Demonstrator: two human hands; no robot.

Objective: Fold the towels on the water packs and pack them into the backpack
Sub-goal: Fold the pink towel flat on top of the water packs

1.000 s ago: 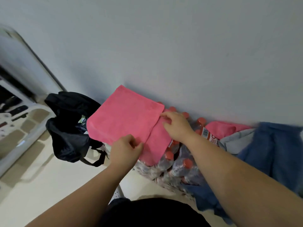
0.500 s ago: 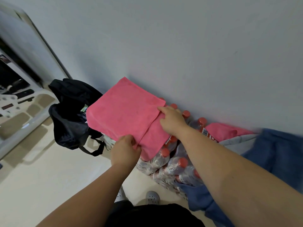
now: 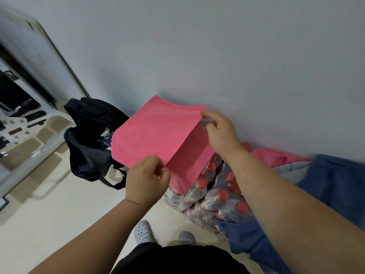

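A pink towel (image 3: 154, 133) is folded over on itself and held up above the water packs (image 3: 217, 196), whose bottles have red caps. My left hand (image 3: 147, 180) pinches the near corner of the top layer. My right hand (image 3: 219, 131) pinches the far corner of that layer and lifts it, so the lower layer shows underneath. The black backpack (image 3: 88, 139) stands open on the floor to the left, partly hidden behind the towel. Another pink towel (image 3: 270, 157), a grey one (image 3: 290, 169) and a blue one (image 3: 335, 186) lie on the packs to the right.
A white wall (image 3: 217, 56) runs right behind the packs. A pale machine with pads and a panel (image 3: 25, 135) stands at the far left. My grey shoes (image 3: 144, 232) are on the cream floor just in front of the packs.
Both hands have raised the top layer of the pink towel off the packs; my right hand moved up and toward the wall, opening the fold. The view shifted slightly.
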